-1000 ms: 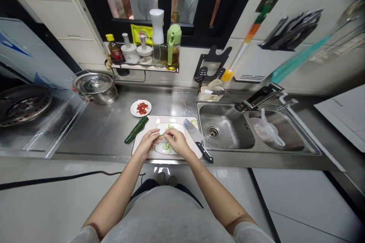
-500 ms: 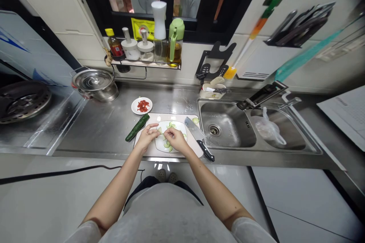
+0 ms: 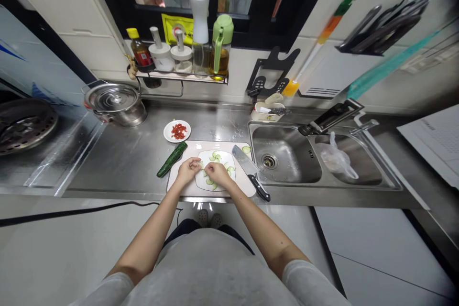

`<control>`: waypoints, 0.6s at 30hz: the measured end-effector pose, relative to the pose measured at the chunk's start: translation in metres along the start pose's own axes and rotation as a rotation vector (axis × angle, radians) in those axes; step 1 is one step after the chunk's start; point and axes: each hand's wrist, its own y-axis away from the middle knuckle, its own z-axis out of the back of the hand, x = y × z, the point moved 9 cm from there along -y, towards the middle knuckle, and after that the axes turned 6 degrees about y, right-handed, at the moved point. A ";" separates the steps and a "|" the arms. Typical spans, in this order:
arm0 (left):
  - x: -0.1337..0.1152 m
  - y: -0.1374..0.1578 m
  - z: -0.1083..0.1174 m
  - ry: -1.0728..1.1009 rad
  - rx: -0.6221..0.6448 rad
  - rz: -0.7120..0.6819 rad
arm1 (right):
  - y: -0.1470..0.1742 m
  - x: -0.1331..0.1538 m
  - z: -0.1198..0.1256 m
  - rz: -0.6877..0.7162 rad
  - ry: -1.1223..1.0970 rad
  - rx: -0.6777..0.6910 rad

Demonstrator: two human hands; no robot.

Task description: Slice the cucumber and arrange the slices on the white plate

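Over the left side of a white plate, my left hand pinches pale cucumber slices. Close beside it, my right hand is closed, its fingertips together at the plate; whatever they hold is hidden. Curved cucumber slices lie in small fans on the plate, at its top, right and bottom. Under the plate is a light cutting board. A knife rests along the board's right side, near a single cucumber slice. The uncut cucumber lies at the board's left edge.
A small dish of chopped red pieces stands behind the cucumber. To the right is a double sink with a plastic bag in it. A lidded steel pot stands back left, and a rack holds bottles above.
My hands stay over the plate, with their fingertips still close together. My right hand's fingers have curled in slightly. The whole view has shifted a little.
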 end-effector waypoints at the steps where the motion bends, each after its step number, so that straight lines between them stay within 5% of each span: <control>1: 0.003 -0.002 0.000 -0.055 -0.005 -0.002 | -0.001 -0.001 -0.002 -0.006 0.031 0.008; 10: -0.009 -0.010 -0.003 -0.581 -0.007 -0.056 | -0.010 -0.005 -0.011 -0.081 0.346 0.087; 18: -0.020 -0.008 -0.014 -0.832 0.054 -0.217 | -0.008 0.002 -0.014 -0.022 0.522 0.075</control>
